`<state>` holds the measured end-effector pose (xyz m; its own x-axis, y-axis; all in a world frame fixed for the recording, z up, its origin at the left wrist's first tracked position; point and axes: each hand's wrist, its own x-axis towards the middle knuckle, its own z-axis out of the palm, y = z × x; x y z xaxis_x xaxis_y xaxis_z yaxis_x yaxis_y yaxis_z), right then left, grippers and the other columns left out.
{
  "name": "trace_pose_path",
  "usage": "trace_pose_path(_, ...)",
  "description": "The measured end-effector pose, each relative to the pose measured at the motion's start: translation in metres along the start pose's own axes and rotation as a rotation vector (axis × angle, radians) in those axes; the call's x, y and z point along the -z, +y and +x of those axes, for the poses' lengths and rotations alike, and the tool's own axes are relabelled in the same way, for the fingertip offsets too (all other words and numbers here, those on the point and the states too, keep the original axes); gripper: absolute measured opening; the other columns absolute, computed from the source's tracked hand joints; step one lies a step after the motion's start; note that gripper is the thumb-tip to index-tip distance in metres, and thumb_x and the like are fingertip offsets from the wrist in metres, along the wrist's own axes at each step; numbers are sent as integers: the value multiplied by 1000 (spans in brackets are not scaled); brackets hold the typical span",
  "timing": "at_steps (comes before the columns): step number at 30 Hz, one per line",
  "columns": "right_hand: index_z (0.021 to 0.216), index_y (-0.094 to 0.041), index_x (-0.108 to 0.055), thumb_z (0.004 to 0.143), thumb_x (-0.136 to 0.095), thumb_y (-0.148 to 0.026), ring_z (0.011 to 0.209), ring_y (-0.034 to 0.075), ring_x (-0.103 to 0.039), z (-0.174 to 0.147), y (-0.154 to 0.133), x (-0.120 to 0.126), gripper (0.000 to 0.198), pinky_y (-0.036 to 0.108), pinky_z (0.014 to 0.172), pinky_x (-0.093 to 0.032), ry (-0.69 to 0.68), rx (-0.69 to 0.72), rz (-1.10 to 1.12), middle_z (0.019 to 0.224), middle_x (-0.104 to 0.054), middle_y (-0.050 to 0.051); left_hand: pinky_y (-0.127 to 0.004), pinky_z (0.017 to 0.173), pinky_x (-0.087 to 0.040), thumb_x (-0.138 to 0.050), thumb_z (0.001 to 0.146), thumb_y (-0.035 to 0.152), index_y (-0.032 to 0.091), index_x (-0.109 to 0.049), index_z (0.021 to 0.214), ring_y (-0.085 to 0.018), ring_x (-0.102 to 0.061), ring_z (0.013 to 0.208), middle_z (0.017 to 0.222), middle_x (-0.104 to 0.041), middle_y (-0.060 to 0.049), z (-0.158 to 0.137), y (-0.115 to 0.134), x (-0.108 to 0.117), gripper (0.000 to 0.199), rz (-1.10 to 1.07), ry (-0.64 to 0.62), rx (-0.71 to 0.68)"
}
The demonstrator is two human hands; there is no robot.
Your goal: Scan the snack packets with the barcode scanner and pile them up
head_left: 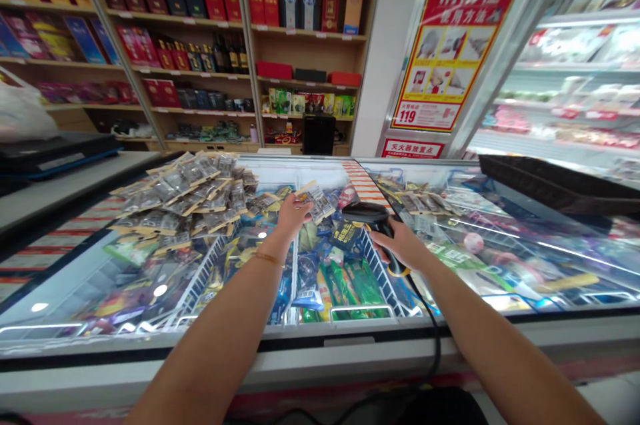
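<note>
My left hand [294,215] is closed on the edge of a small flat packet [317,202] with a clear front and tan strip, held above the glass-topped freezer. A black handheld barcode scanner [367,213] is in my right hand [400,245], its fingers wrapped round the handle. The scanner's head points left, toward the packet, with a gap between them. From its handle a black cable [431,318] hangs over the freezer's front edge. To the left, a large heap of similar packets [187,192] lies on the glass; a smaller pile of packets [417,202] lies to the right.
Under the glass, wire baskets [374,265] hold bagged frozen goods. A black tray [555,185] rests on the freezer at right. At left stands a dark flat device [55,152] with a white plastic bag [23,108]. Shelves of boxes line the back.
</note>
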<state>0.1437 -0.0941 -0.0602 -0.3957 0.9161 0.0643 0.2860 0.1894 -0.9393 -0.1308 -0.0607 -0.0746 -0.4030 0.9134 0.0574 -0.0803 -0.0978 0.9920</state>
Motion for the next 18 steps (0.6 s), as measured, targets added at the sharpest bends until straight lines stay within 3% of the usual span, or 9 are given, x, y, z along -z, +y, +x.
trace_pose_path(18,90,-19,-57,79,-72,-43,39,12,-55,-3,-5,1,31,25,43,-44,-12,15,-31,60,-62,-3,-43,80,-64,-78,71,12,19,-53,81,-14,-65,73,74,-60,2,1,0,-1,28,9,25,34)
